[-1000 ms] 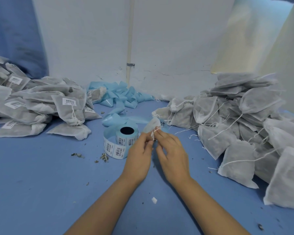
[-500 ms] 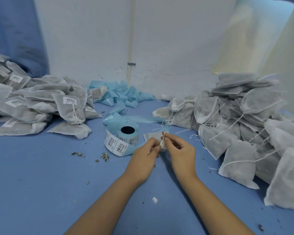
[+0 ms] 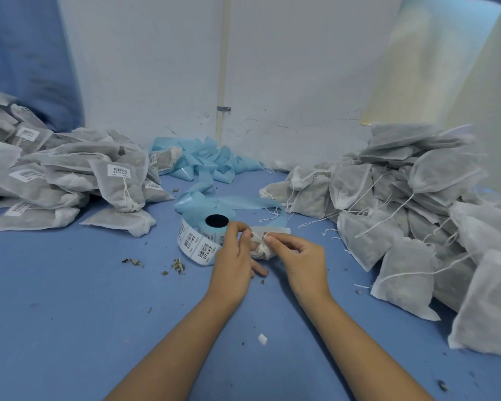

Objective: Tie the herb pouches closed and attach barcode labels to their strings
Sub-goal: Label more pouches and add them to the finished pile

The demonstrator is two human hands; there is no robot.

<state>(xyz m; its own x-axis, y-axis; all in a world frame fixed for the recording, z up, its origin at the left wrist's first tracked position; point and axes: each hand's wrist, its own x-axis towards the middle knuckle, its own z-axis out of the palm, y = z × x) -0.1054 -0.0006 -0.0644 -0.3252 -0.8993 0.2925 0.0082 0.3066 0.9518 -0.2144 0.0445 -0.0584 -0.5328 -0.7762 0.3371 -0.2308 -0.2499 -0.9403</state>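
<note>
Left of the label roll (image 3: pixel 204 238) lay a heap of labelled pouches (image 3: pixel 55 175). Just right of the roll, the left hand (image 3: pixel 234 266) pinched one end of the string (image 3: pixel 259 234), the right hand (image 3: pixel 300 257) pinched the other, above the pouch (image 3: pixel 262 247) between them. Further right of the roll sat the unlabelled pouches (image 3: pixel 417 215).

A blue work surface (image 3: pixel 70 328) is seen w/ dried leaf bits scattered. Behind, a cracked white wall (image 3: pixel 295 68) is split by a vertical pipe (image 3: pixel 222 68) w/ clamp. Blue fabric (image 3: pixel 23 53) hangs far left; yellowish panel (image 3: pixel 411 59) is lit at right.
</note>
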